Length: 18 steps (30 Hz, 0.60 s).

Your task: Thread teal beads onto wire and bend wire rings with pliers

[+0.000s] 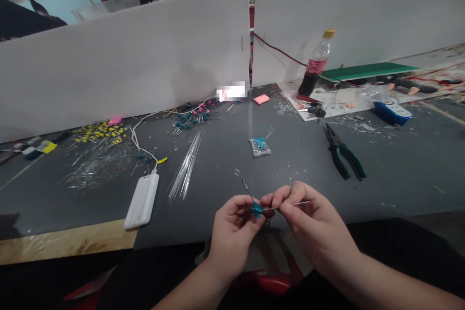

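Observation:
My left hand pinches a small teal piece between thumb and fingers, just past the table's front edge. A thin twisted wire with a looped end sticks up from that piece toward the upper left. My right hand is closed on a thin straight metal wire, which runs from the teal piece out past my right thumb. Both hands are close together, the fingertips nearly meeting. Beyond them lies a small clear plastic bag with a teal piece in it.
Green-handled pliers lie to the right. Straight wires, a white power bank with its cable, and yellow pieces are on the left. A cola bottle stands at the back right, before white partitions. People sit beyond.

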{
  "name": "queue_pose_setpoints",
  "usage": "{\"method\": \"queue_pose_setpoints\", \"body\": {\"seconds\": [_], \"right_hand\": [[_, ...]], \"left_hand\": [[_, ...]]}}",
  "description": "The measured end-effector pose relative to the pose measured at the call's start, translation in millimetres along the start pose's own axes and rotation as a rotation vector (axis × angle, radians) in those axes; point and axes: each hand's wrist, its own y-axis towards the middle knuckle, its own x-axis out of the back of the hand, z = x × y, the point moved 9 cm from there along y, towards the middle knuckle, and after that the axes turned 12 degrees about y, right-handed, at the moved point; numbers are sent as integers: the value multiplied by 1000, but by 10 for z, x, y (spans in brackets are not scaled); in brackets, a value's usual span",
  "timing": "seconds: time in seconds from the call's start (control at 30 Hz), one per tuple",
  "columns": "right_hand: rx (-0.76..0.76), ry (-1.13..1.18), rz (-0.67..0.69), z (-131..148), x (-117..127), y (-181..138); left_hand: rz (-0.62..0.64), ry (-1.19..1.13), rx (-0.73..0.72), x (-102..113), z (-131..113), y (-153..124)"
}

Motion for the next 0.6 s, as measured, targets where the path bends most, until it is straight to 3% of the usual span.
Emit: {"method": "queue_pose_setpoints", "body": {"seconds": [0.6], "right_hand": [[20, -77, 53, 15, 2, -7]], "left_hand": [[-30, 40, -32, 6, -87, -6]]}}
